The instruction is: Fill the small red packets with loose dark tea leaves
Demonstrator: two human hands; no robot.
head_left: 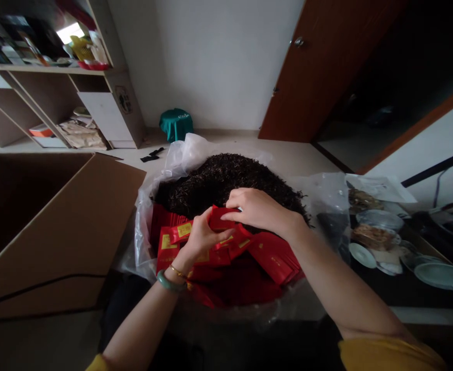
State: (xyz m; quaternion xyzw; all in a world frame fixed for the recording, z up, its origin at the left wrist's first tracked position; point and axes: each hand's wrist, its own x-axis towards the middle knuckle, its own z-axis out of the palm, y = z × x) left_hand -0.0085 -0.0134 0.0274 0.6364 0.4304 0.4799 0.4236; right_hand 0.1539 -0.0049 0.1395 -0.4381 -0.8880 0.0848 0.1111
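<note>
A red packet (219, 222) sits between the fingers (233, 202)

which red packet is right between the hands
The red packet between the left hand and right hand; the other packets lie in the plastic bag.

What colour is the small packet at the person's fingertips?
The packet is red; it shows best in the head view, the only one here.

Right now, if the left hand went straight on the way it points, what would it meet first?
The left hand would probably meet the red packet it touches, then the dark heap; depth is unclear.
</note>
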